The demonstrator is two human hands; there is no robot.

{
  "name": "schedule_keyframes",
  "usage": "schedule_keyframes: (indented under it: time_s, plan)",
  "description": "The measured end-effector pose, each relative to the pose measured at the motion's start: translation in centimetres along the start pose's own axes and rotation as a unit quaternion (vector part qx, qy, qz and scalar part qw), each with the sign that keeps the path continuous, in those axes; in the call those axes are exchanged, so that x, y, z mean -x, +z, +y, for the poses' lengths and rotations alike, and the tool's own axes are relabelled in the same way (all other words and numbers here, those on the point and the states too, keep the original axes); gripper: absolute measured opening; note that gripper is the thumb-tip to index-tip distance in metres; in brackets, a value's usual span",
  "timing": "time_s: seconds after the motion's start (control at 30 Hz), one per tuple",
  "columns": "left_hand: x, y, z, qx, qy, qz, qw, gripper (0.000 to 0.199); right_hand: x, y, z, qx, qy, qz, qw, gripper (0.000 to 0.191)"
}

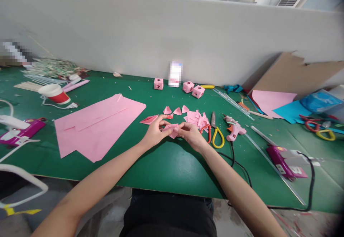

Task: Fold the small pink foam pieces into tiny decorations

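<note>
Between the fingertips of both hands is a small folded piece of pink paper [171, 129]. My left hand [156, 128] pinches its left side, and my right hand [190, 133] pinches its right side. A flat folded pink paper [149, 119] lies just left of my left hand. Beyond the fingers sit several small folded pink pieces [177, 111]. Cut pink paper strips [197, 118] are piled behind my right hand. Close to its right lie scissors [213, 131] with one red and one yellow handle.
Large pink sheets [99, 129] cover the table's left part. Three pink paper cubes [188, 86] stand at the back. To the right lie a pink glue gun [235, 129] with a black cord and a purple power strip [282, 161]. A paper cup [55, 93] is far left.
</note>
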State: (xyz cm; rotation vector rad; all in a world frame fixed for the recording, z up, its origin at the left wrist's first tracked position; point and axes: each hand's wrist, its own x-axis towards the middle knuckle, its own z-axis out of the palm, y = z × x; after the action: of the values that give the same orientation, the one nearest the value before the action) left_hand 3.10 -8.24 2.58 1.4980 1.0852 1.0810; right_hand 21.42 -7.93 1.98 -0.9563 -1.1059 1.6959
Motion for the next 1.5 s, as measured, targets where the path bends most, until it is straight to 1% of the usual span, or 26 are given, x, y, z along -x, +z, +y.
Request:
schedule_keyframes:
  time_s: [0.1, 0.2, 0.33, 0.5, 0.6, 0.77, 0.87, 1.03, 1.17, 1.23, 1.33, 1.4, 1.5]
  plan:
    - [-0.05, 0.01, 0.24, 0.03, -0.011, 0.002, 0.999, 0.05, -0.02, -0.06, -0.13, 0.016, -0.01, 0.006, 1.0, 0.03]
    - [-0.07, 0.0, 0.45, 0.043, -0.018, 0.006, 0.999, 0.05, -0.1, -0.21, -0.29, 0.049, -0.037, 0.022, 0.998, 0.03]
    - [-0.08, 0.01, 0.45, 0.041, -0.027, 0.0, 0.999, 0.052, -0.08, -0.12, -0.46, 0.098, -0.077, 0.042, 0.991, 0.031]
    - [-0.15, 0.12, 0.26, 0.038, -0.03, -0.007, 0.999, 0.052, 0.0, 0.18, -0.44, 0.105, -0.093, 0.053, 0.989, 0.031]
    - [-0.15, 0.17, 0.2, 0.038, -0.033, -0.011, 0.999, 0.052, 0.05, 0.25, -0.4, 0.099, -0.092, 0.059, 0.989, 0.032]
    - [-0.05, 0.13, 0.34, 0.04, -0.041, -0.014, 0.998, 0.049, 0.08, 0.28, -0.35, 0.094, -0.081, 0.049, 0.991, 0.031]
    - [-0.03, 0.1, 0.42, 0.049, -0.051, -0.022, 0.997, 0.05, 0.08, 0.31, -0.32, 0.103, -0.081, 0.062, 0.989, 0.031]
    - [-0.04, 0.13, 0.41, 0.063, -0.057, -0.03, 0.996, 0.05, 0.22, 0.61, -0.41, 0.117, -0.092, 0.074, 0.986, 0.036]
    - [-0.04, 0.08, 0.46, 0.084, -0.078, -0.034, 0.993, 0.049, 0.29, 0.66, -0.52, 0.111, -0.083, 0.067, 0.988, 0.035]
    - [-0.08, 0.01, 0.49, 0.1, -0.09, -0.023, 0.991, 0.048, 0.26, 0.46, -0.51, 0.112, -0.065, 0.049, 0.99, 0.033]
    - [-0.21, -0.14, 0.48, 0.122, -0.093, 0.01, 0.988, 0.047, 0.2, 0.12, -0.45, 0.133, -0.038, 0.021, 0.99, 0.035]
    - [-0.3, -0.21, 0.46, 0.128, -0.095, 0.019, 0.987, 0.048, 0.19, 0.02, -0.43, 0.151, -0.033, 0.016, 0.988, 0.036]
    - [-0.36, -0.23, 0.48, 0.124, -0.098, 0.017, 0.987, 0.047, 0.2, 0.1, -0.47, 0.162, -0.036, 0.021, 0.986, 0.036]
